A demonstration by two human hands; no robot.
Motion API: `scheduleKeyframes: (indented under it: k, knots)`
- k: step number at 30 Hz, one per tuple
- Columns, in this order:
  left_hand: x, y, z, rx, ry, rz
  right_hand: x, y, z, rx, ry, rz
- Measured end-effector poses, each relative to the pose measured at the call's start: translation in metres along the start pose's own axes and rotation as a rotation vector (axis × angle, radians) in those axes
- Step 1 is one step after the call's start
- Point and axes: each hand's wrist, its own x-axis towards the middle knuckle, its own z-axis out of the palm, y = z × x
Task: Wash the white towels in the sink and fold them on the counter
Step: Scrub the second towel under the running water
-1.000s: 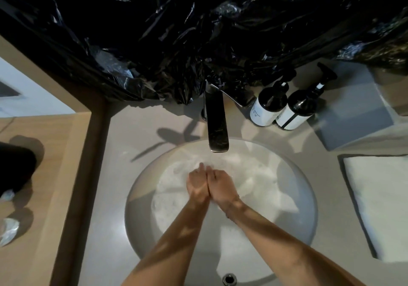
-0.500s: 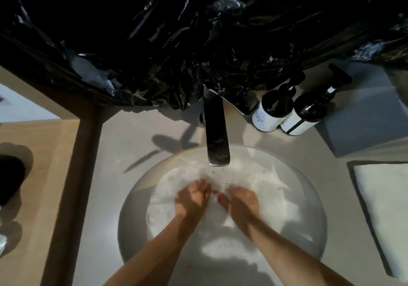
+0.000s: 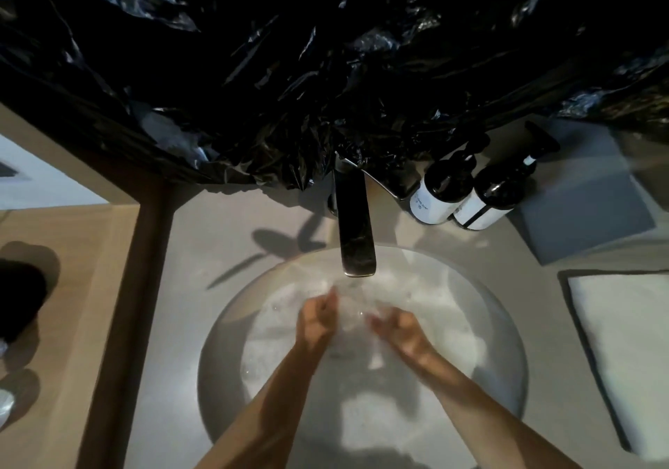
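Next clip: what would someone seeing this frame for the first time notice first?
Crumpled glossy black plastic sheeting fills the whole top of the view, hanging behind the dark metal faucet. Below it, the left hand and right hand sit apart under the spout in the round white sink, which is full of foamy water. A folded white towel lies on the counter at the right edge.

Two bare forearms, no sleeves visible up to the frame edge, left hand [image 3: 315, 320] and right hand [image 3: 403, 331] ungloved, both blurred, below the faucet [image 3: 354, 226]
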Motion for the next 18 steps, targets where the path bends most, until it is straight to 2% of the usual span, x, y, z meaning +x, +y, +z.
scheduleKeyframes:
  k: [4,7,9,11,13,15,18]
  knots:
    - [-0.029,0.003,0.004,-0.154,0.042,0.088,-0.028,-0.021,0.005,0.168,0.109,-0.118]
    - [-0.067,0.022,0.023,-0.222,0.047,0.122,-0.041,-0.041,0.019,0.26,0.176,-0.084]
    - [-0.072,0.027,0.025,-0.175,0.132,0.169,-0.046,-0.049,0.034,0.221,0.143,-0.073]
    - [-0.062,0.027,0.015,-0.178,0.18,0.124,-0.054,-0.057,0.044,0.097,0.188,-0.069]
    - [-0.058,0.024,0.009,-0.129,0.177,0.076,-0.055,-0.062,0.042,0.084,0.19,-0.047]
    - [-0.068,0.025,0.016,-0.064,0.136,0.114,-0.047,-0.069,0.03,0.134,0.184,-0.01]
    - [-0.071,0.029,0.019,-0.11,0.134,0.121,-0.042,-0.078,0.026,0.1,0.188,-0.02]
